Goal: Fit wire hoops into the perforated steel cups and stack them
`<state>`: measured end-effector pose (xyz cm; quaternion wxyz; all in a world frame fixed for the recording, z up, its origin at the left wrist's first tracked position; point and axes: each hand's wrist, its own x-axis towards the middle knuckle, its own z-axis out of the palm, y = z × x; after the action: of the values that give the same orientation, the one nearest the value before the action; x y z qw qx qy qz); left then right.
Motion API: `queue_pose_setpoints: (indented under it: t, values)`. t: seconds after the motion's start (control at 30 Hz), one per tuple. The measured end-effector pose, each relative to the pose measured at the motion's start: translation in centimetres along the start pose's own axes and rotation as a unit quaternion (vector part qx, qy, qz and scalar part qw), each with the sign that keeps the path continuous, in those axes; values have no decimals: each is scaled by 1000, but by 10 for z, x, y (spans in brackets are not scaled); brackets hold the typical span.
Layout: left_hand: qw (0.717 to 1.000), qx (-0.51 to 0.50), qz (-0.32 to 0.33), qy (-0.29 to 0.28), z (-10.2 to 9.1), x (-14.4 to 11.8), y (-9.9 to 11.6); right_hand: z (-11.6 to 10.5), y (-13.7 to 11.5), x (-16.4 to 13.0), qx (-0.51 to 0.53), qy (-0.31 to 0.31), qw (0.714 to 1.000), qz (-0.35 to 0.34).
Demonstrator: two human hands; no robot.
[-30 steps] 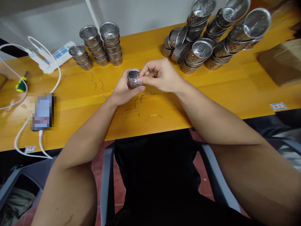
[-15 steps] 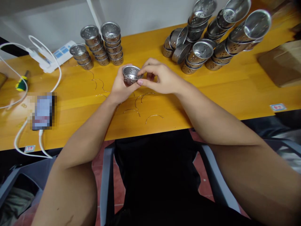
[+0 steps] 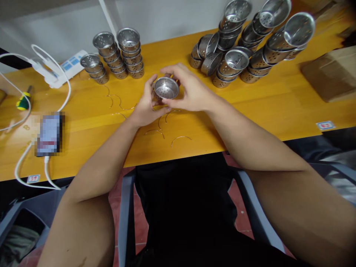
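A small perforated metal cup [image 3: 166, 89] is held above the table, its mouth tilted up toward me. My right hand [image 3: 185, 87] grips it from the right, thumb at the near rim and fingers around the far side. Around its left side curves my left hand [image 3: 147, 104], thumb and fingers spread; whether a fingertip touches the cup I cannot tell. Several thin curved wires [image 3: 181, 138] lie on the table below and left of my hands.
Similar cups stand in stacks [image 3: 129, 52] at the back left and in leaning stacks [image 3: 233, 63] at the back right. A power strip [image 3: 69, 66], a phone [image 3: 50, 133] with white cables and a screwdriver [image 3: 23, 101] lie left. A brown cardboard piece [image 3: 330, 74] sits far right.
The cup has shifted right, out of my left palm and into my right hand's grip. My left fingers have spread, and my right fingers have moved from inside the rim to around it.
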<state>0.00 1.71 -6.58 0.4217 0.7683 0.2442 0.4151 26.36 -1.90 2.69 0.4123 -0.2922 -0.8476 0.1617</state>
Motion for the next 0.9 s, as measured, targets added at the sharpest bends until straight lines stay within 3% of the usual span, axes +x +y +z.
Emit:
queue_pose_setpoints:
  t: [0.1, 0.17, 0.27, 0.33, 0.4, 0.5, 0.77, 0.9]
  values:
    - [999, 40, -19, 19, -6, -3, -1, -42, 2, -1, -103, 90, 990, -41]
    - [997, 68, -28, 33, -10, -4, -2, -77, 1, -6, -188, 147, 971, -23]
    - [995, 96, -10, 29, -14, -4, -6, -122, -6, -17, -253, 232, 929, 135]
    - [993, 113, 0, 19, -15, -5, -9, -137, -15, -19, -284, 228, 882, 300]
    - [991, 130, 3, 9, -16, -5, -10, -138, -27, -16, -306, 148, 830, 441]
    - [989, 148, 7, 2, -16, -7, -11, -127, -43, -4, -303, 65, 800, 513]
    - [989, 133, 58, -4, -18, -5, -14, -118, -38, 4, -317, 32, 800, 508]
    - [990, 143, 20, -3, -17, -5, -11, -117, -33, 2, -324, 26, 802, 500]
